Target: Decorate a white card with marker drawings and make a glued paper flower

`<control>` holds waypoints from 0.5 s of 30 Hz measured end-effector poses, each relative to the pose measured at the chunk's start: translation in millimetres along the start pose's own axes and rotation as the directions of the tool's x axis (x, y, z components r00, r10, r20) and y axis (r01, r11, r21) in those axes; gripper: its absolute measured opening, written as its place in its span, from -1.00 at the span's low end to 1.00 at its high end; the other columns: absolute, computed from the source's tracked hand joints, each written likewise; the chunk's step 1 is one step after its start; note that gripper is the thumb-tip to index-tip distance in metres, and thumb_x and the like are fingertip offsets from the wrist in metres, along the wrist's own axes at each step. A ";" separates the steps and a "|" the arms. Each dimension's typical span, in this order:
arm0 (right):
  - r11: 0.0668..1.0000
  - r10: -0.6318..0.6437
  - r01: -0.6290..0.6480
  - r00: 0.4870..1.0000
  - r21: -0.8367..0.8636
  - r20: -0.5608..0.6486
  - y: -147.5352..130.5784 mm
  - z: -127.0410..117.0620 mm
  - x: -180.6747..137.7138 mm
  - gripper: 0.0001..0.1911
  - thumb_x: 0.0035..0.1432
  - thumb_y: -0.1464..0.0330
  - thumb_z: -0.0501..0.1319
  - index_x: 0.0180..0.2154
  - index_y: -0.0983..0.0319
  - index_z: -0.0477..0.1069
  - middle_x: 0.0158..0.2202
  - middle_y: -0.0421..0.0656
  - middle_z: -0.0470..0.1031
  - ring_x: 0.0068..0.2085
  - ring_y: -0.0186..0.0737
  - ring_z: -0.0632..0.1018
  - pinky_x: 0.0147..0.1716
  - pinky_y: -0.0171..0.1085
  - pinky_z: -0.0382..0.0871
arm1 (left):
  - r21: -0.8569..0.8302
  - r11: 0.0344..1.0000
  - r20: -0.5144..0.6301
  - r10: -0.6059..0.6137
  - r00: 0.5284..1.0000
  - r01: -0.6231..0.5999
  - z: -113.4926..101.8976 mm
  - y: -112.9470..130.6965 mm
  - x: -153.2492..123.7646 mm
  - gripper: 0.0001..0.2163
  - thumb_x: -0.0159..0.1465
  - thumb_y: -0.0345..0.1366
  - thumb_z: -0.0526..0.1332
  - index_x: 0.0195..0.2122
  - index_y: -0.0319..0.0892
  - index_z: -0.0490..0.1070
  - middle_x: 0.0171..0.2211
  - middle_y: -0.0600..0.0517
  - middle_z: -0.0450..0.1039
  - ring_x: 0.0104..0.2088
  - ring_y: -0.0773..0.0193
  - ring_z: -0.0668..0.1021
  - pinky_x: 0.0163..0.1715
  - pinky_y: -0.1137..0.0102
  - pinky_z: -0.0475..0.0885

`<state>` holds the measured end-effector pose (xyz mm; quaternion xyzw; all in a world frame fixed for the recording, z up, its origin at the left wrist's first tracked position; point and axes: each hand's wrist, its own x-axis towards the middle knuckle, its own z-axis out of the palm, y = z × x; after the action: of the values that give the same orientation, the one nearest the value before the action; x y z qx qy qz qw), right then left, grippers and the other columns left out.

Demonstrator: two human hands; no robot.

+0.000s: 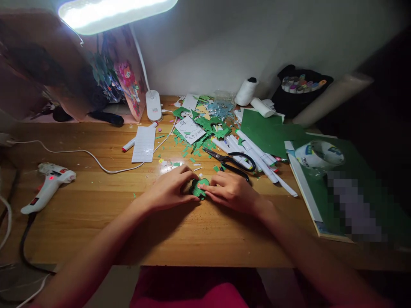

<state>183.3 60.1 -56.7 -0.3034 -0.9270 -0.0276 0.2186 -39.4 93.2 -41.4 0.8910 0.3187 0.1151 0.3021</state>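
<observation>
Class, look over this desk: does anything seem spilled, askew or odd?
Yes: green scraps lie strewn over the wooden desk, rather than gathered. The white glue gun, far left of the left hand, lies unheld, its red light glowing as if on.

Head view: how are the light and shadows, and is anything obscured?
Head view: lamp blown out, glare on the table; head view: shadows below the left hand and right hand, green piece visible; head view, right: deep darkness, and a pixelated patch over the green sheet.
</observation>
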 end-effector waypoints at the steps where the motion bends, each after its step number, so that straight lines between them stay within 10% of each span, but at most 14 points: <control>1: 1.000 -0.002 0.002 1.000 -0.003 -0.001 -0.3 0.1 0.0 -0.77 0.23 0.38 0.09 -0.20 0.24 0.51 -0.45 -0.14 0.47 -0.42 -0.27 0.39 -0.40 -0.29 0.27 | 0.002 1.000 0.000 0.004 1.000 -0.004 0.1 -0.4 -0.1 -0.63 0.14 -0.13 0.28 -0.06 -0.11 0.31 -0.17 -0.03 0.31 -0.20 0.18 0.40 -0.27 0.34 0.31; 15: 1.000 -0.016 0.016 1.000 -0.019 -0.019 -0.7 0.1 -1.0 -0.78 0.23 0.38 0.10 -0.19 0.24 0.51 -0.46 -0.15 0.48 -0.43 -0.27 0.39 -0.44 -0.30 0.23 | 0.001 1.000 0.010 -0.003 1.000 0.003 -0.1 0.4 0.1 -0.63 0.15 -0.12 0.28 -0.06 -0.12 0.31 -0.17 -0.04 0.30 -0.21 0.19 0.39 -0.26 0.34 0.31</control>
<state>183.6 59.0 -57.2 -0.2978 -0.9270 -0.0412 0.2241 -39.2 93.1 -41.1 0.8913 0.3184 0.1101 0.3034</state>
